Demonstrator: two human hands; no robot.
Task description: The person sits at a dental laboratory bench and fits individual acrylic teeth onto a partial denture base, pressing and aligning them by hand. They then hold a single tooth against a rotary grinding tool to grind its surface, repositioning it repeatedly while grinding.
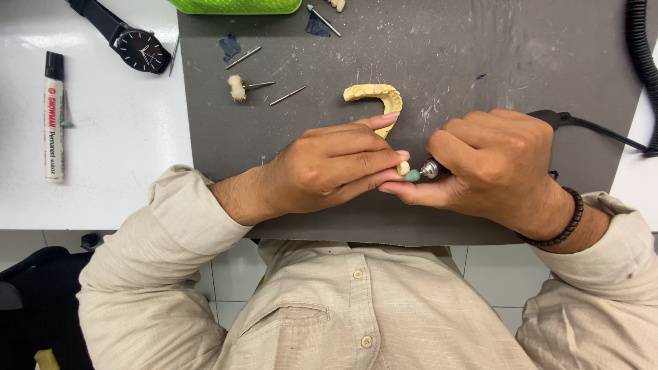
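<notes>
**Small tooth piece held to the grinding tip**

While my left hand [322,171] pinched the tiny cream tooth piece [404,167] at its fingertips, my right hand [490,168] was closed round the rotary handpiece [430,168], its green tip [412,176] touching the piece. It looked light, hard and brittle, best gripped by its sides. Both wrists rested low on the grey mat [480,62]. Beyond lay a cream dental arch model [380,94].

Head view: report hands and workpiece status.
Left hand fingers pinch small cream tooth piece. Right hand grips rotary handpiece, green tip on piece. Nothing obstructing.
</notes>
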